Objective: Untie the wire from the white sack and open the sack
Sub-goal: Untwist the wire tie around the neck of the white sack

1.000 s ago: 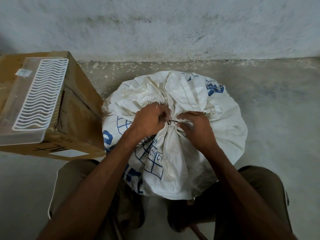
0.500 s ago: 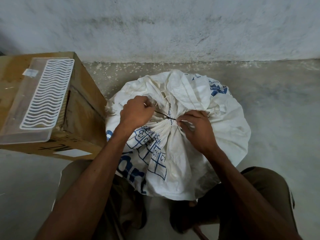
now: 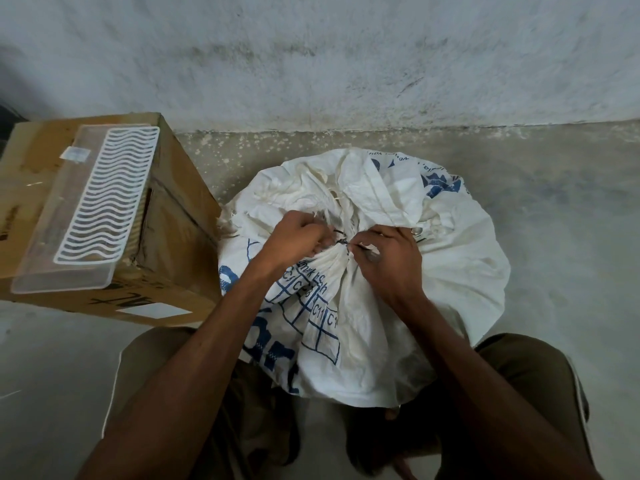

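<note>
On the floor between the person's knees sits the white sack (image 3: 381, 323), neck tied with dark wire (image 3: 341, 239). Left hand (image 3: 296, 237) and right hand (image 3: 388, 258) each pinch the wire.

The left hand (image 3: 298, 233), drawn out leftward half a second ago, has come back beside the wire (image 3: 341, 239) knot.
</note>
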### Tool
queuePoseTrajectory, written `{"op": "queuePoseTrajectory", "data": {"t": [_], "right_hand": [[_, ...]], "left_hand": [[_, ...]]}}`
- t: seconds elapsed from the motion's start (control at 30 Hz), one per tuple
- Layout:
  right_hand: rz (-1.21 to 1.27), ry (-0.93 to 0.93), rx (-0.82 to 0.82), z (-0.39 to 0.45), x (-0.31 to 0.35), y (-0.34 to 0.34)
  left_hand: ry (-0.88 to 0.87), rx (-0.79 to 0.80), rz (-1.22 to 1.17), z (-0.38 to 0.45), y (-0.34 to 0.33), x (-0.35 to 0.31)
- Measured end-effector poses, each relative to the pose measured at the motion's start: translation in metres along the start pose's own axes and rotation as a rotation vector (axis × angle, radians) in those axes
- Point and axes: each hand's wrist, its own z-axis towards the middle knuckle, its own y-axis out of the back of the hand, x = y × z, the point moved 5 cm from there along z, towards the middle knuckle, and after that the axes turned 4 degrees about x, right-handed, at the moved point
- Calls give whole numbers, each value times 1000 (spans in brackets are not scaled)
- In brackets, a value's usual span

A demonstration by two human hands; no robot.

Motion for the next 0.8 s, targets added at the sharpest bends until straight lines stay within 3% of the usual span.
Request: {"op": "queuePoseTrajectory", "data": {"t": [0.23, 0.4, 0.57, 0.67, 0.8], "right_hand": [[-43, -14, 20, -6, -2, -5], [-56, -45, 29, -5, -5, -6], [-9, -44, 59, -3, -8, -6], [-17, -86, 77, -3, -7, -3], [-95, -71, 81, -3, -2, -1]], "left_hand": [[-98, 32, 115, -4, -7, 1], [-230, -169, 219, -5, -22, 3], [-294, -269, 244, 6, -22, 1], [-205, -295, 200, 13, -14, 3], [72, -221, -102, 19, -10, 24]]}}
